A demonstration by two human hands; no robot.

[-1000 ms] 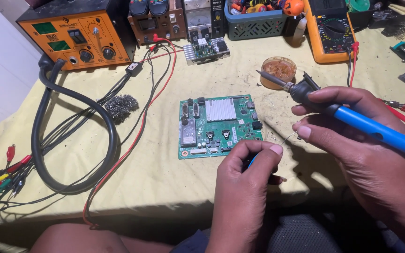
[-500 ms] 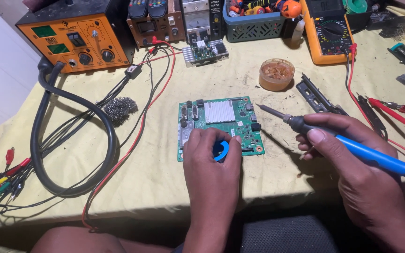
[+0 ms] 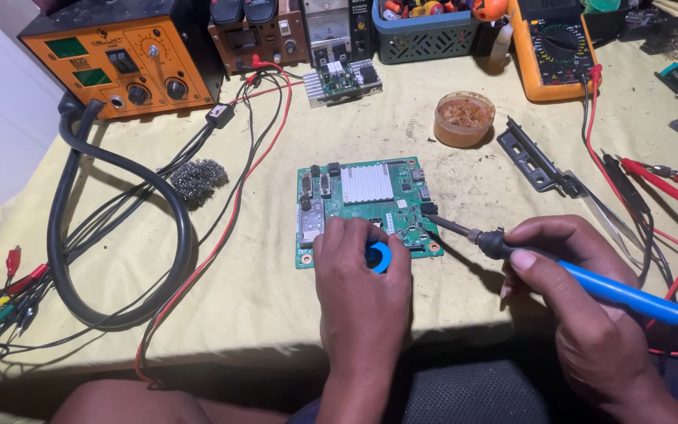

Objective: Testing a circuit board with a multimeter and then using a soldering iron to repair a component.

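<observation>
Since the earlier frame my left hand (image 3: 362, 290) has barely shifted, and it still rests on the near edge of the green circuit board (image 3: 364, 210) with a small blue spool (image 3: 378, 256) pinched under the fingers, so that grip is closed on the spool. What has moved is the iron: half a second ago its tip hung above the board's right side, and now my right hand (image 3: 590, 314), wrapped firmly round the blue-handled soldering iron (image 3: 559, 267), has brought the tip down to the board's right edge, at or just beside a dark connector there; I cannot tell whether metal actually touches. I judge from this that the work has passed from positioning to the point of making a joint. The board itself lies flat in the middle of the yellow cloth (image 3: 260, 298). Going from left, a thick black hose (image 3: 119, 235) loops by the orange station (image 3: 119, 63), a steel wool pad (image 3: 199, 180) sits left of the board, a flux tin (image 3: 464, 118) stands beyond it, and tweezers (image 3: 598, 212) lie to the right.
</observation>
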